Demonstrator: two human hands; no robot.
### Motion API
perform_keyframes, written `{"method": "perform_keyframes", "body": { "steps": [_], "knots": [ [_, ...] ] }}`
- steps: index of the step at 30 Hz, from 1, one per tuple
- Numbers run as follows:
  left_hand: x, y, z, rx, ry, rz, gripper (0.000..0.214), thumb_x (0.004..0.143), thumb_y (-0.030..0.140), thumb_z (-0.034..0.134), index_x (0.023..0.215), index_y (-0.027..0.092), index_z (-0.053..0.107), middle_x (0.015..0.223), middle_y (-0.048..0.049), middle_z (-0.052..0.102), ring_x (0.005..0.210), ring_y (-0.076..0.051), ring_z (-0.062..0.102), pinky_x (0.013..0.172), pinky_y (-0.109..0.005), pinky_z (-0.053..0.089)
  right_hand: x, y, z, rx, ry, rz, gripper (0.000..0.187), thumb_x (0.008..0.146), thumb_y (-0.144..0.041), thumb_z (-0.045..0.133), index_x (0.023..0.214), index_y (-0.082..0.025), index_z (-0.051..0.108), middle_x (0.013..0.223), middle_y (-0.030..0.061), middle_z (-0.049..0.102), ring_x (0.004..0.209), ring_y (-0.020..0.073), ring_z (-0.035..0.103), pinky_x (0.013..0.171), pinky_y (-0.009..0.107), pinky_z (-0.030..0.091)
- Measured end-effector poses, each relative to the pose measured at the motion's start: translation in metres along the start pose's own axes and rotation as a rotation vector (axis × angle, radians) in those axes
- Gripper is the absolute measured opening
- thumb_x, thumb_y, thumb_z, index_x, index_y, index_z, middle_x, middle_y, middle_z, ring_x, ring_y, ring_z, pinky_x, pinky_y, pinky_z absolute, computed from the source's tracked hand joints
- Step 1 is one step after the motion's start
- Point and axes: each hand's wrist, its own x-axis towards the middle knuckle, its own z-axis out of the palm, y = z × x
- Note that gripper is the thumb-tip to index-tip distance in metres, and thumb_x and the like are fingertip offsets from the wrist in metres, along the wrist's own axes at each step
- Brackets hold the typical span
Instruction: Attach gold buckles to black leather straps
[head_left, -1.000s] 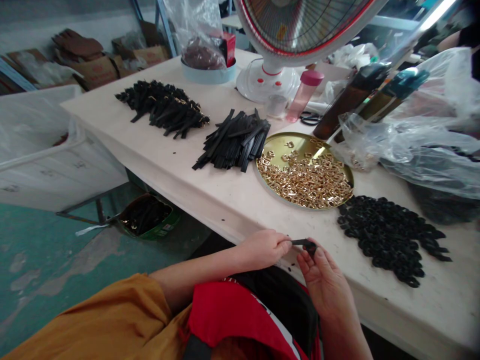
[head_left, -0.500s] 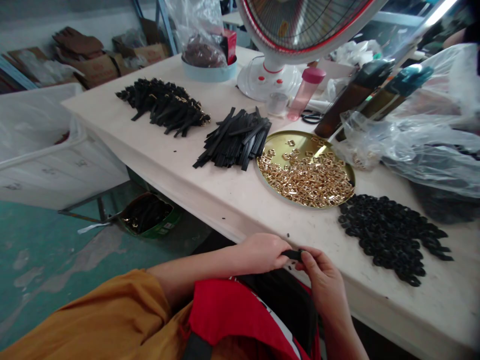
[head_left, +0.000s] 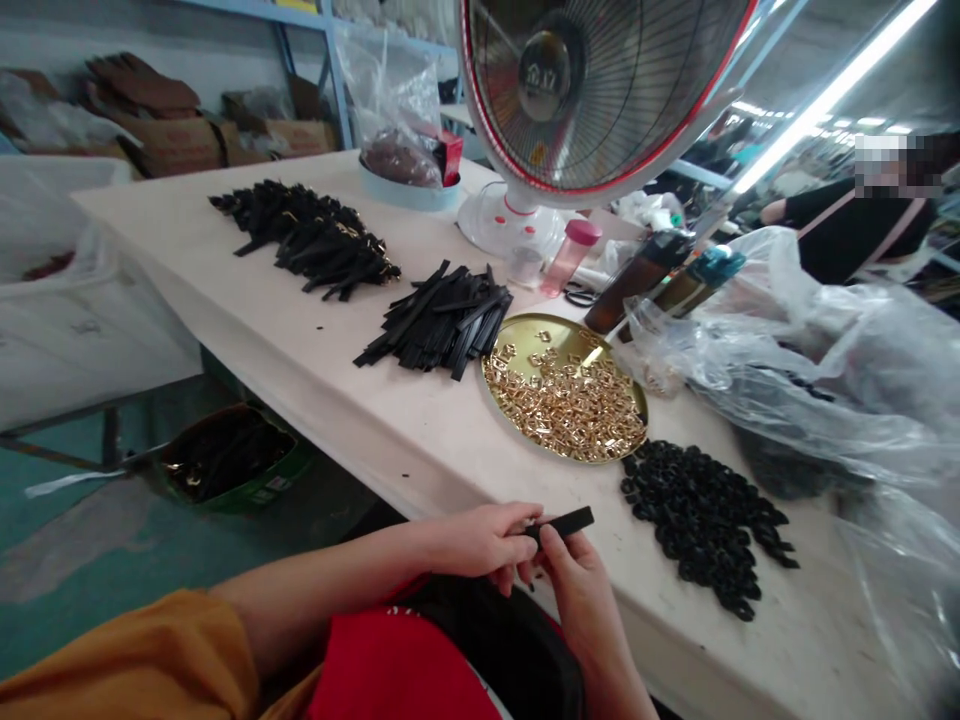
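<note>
My left hand (head_left: 480, 541) and my right hand (head_left: 574, 580) meet at the table's near edge, both pinched on one short black strap (head_left: 564, 522) that sticks out to the right. A small bright piece shows at the strap's left end between my fingers. Beyond my hands lie a round gold tray (head_left: 525, 336) of small gold buckles (head_left: 570, 408), a pile of black loops (head_left: 701, 516) to its right, a stack of plain black straps (head_left: 439, 320), and a farther heap of straps with gold fittings (head_left: 304, 237).
A standing fan (head_left: 592, 90) rises at the back, with a pink bottle (head_left: 568, 256) and dark bottles (head_left: 637, 280) near it. Clear plastic bags (head_left: 810, 360) cover the right side. A green box (head_left: 225, 458) sits on the floor. Another person (head_left: 855, 220) works at far right.
The view has tilted up and shifted, so the table's things sit lower and more to the left. The strap now pokes out to the right of my hands instead of being tucked between them.
</note>
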Motion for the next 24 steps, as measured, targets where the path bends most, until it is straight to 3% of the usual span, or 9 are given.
{"method": "perform_keyframes", "body": {
  "steps": [4,6,7,10,14,19,22,24],
  "knots": [
    [0.007,0.002,-0.005,-0.152,0.202,-0.043,0.032,0.081,0.032,0.044,0.106,0.012,0.049,0.057,0.0055,0.046,0.041,-0.004,0.04,0.044,-0.017,0.034,0.042,-0.025,-0.037,-0.355,0.217,-0.25,0.034,0.078,-0.047,0.049,0.096,-0.019,0.056,0.073,0.0017,0.057,0.062,0.0152,0.052,0.063,0.031,0.044],
    [0.011,0.002,-0.006,-0.205,0.275,-0.047,0.021,0.079,0.03,0.045,0.092,0.013,0.049,0.055,0.0062,0.045,0.04,-0.004,0.039,0.042,-0.016,0.032,0.068,-0.042,-0.056,-0.711,0.341,-0.382,0.033,0.078,-0.045,0.047,0.093,-0.018,0.056,0.078,0.0047,0.058,0.067,0.0174,0.053,0.065,0.032,0.043],
    [0.012,0.001,-0.006,-0.232,0.289,-0.048,0.017,0.078,0.028,0.044,0.088,0.014,0.047,0.055,0.0062,0.046,0.039,-0.004,0.039,0.041,-0.016,0.031,0.081,-0.05,-0.063,-0.778,0.353,-0.404,0.03,0.076,-0.043,0.049,0.089,-0.018,0.057,0.079,0.0055,0.057,0.07,0.0187,0.052,0.067,0.033,0.041],
    [0.012,0.0,-0.004,-0.271,0.301,-0.051,0.013,0.077,0.026,0.043,0.084,0.015,0.045,0.054,0.0065,0.047,0.038,-0.004,0.038,0.04,-0.016,0.03,0.111,-0.065,-0.067,-0.903,0.339,-0.432,0.018,0.069,-0.035,0.057,0.077,-0.02,0.06,0.077,0.005,0.056,0.07,0.0203,0.05,0.069,0.035,0.037],
    [0.007,-0.004,-0.004,-0.267,0.324,-0.076,0.013,0.076,0.025,0.043,0.084,0.015,0.045,0.053,0.007,0.046,0.037,-0.003,0.037,0.04,-0.016,0.029,0.133,-0.067,-0.054,-0.94,0.32,-0.426,0.007,0.063,-0.023,0.058,0.057,-0.021,0.054,0.066,0.0022,0.052,0.067,0.0193,0.047,0.067,0.034,0.034],
    [0.003,-0.006,-0.003,-0.275,0.365,-0.07,0.013,0.076,0.025,0.042,0.084,0.015,0.044,0.055,0.0063,0.049,0.04,-0.004,0.042,0.042,-0.017,0.032,0.13,-0.072,-0.053,-0.826,0.335,-0.405,0.008,0.062,-0.024,0.057,0.056,-0.021,0.053,0.061,0.0011,0.049,0.065,0.0188,0.046,0.066,0.034,0.035],
    [0.007,-0.004,-0.002,-0.315,0.379,0.004,0.015,0.076,0.029,0.045,0.083,0.016,0.042,0.063,0.0036,0.054,0.044,-0.005,0.047,0.044,-0.018,0.035,0.103,-0.078,-0.049,-0.696,0.298,-0.371,0.017,0.069,-0.036,0.053,0.067,-0.02,0.056,0.064,0.002,0.053,0.062,0.0179,0.048,0.062,0.033,0.04],
    [0.01,-0.001,-0.001,-0.321,0.381,0.05,0.019,0.075,0.033,0.048,0.081,0.016,0.042,0.066,0.0025,0.056,0.043,-0.005,0.046,0.043,-0.018,0.033,0.075,-0.078,-0.039,-0.563,0.206,-0.325,0.027,0.073,-0.045,0.049,0.074,-0.019,0.057,0.069,0.003,0.057,0.061,0.0165,0.051,0.058,0.031,0.043]
  ]
}}
